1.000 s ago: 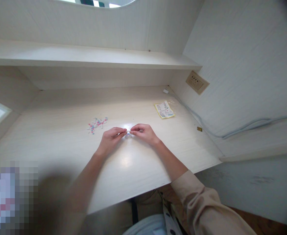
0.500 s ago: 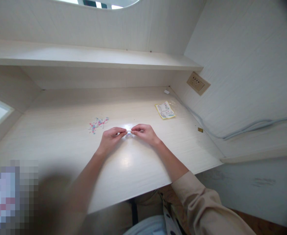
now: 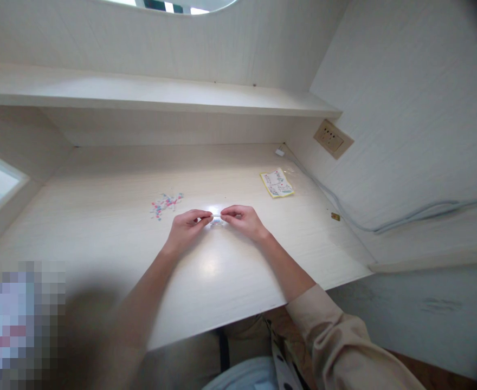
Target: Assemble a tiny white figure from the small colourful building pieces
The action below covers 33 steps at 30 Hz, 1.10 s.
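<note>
My left hand [image 3: 187,230] and my right hand [image 3: 242,220] meet fingertip to fingertip over the middle of a pale wooden desk [image 3: 112,227]. Both are closed in a pinch on a tiny pale piece [image 3: 216,218] held between them, too small to name. A small scatter of pink and blue bits [image 3: 166,203] lies on the desk just left of my left hand.
A small printed packet with a yellow edge [image 3: 277,183] lies at the back right. A white cable [image 3: 344,208] runs along the right wall below a beige wall socket [image 3: 333,138]. A shelf [image 3: 149,96] overhangs the back of the desk. A tiny gold item [image 3: 335,216] sits near the right edge.
Only the view has drifted slightly; both hands stay pinched together at the same spot on the desk.
</note>
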Available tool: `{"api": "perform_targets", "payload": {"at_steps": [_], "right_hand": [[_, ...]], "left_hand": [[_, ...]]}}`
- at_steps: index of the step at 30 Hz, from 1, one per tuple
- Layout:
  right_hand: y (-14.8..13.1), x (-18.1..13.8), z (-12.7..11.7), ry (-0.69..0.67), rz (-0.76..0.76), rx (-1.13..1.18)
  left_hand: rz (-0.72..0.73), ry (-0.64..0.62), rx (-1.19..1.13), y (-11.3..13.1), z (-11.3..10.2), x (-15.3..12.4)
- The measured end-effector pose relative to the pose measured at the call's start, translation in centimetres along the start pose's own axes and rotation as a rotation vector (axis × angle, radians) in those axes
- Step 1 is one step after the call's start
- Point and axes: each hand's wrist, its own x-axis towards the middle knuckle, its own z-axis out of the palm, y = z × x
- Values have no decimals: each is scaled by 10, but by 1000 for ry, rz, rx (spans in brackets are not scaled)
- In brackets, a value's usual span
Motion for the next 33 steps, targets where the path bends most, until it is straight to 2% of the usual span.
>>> {"api": "perform_targets", "payload": {"at_steps": [5, 18, 33], "right_hand": [[2, -1, 0, -3, 8, -4], [3, -1, -1, -15, -14, -18], [2, -1, 0, -15, -8, -11]], "left_hand": [[-39, 22, 35, 0, 1, -1], [27, -17, -5, -5, -1, 0], [13, -22, 2, -3, -1, 0]]}}
